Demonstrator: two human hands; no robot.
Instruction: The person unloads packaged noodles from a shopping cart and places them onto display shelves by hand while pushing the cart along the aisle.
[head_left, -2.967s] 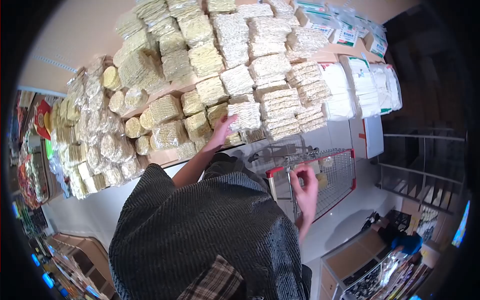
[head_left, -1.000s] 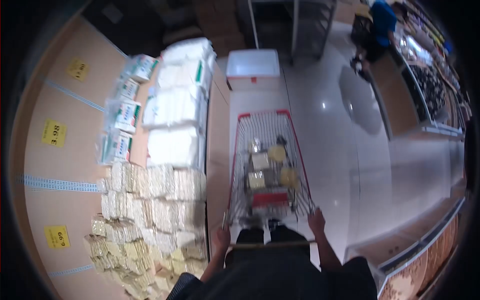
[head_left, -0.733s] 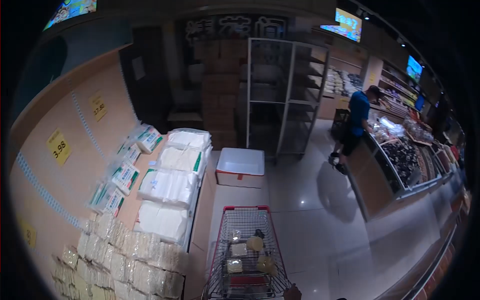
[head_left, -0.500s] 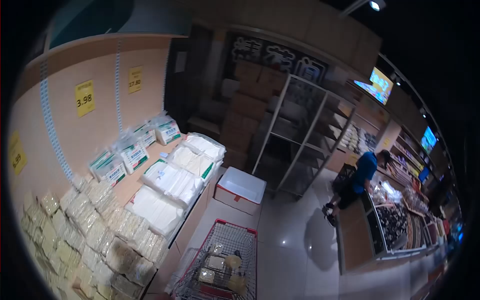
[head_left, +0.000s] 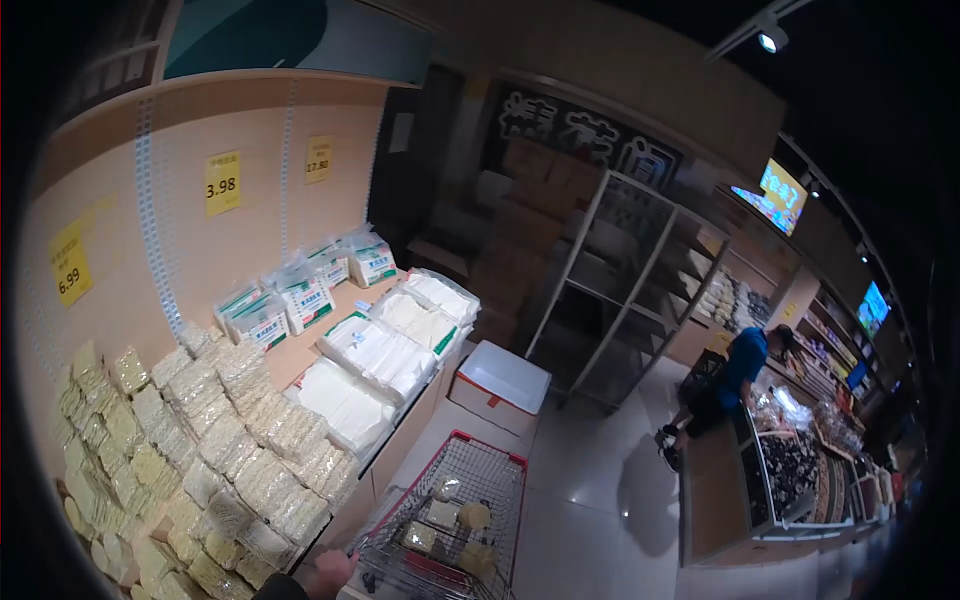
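Hand [head_left: 335,569] and dark sleeve [head_left: 284,588] enter at the bottom edge, on the person's left, beside the near corner of a shopping cart [head_left: 468,466]. Whether its fingers are wrapped round the metal or only resting there, I cannot tell; the right hand is out of frame, its state likewise unknown.

The cart stands on the pale tiled floor [head_left: 565,545], its wire basket edged in red at the far end. Inside lie two pale block-shaped packs [head_left: 418,538], a small shiny clear pack [head_left: 446,487] and two rounder yellowish packs [head_left: 475,516] — all well apart from the hand, details blurred.

To the left, close by, wrapped noodle blocks [head_left: 262,438] are heaped in cream and yellow tones on a wooden display. Beyond them come white packets [head_left: 378,352] in plastic, then upright bags with green and white labels [head_left: 307,298], below yellow price cards [head_left: 222,183].

Straight past the cart's front — near it — sits a white box [head_left: 502,373] with a red mark. Behind that rises a metal rack [head_left: 628,292]; farther right, a person in blue [head_left: 742,362] leans over a counter of goods [head_left: 708,495].
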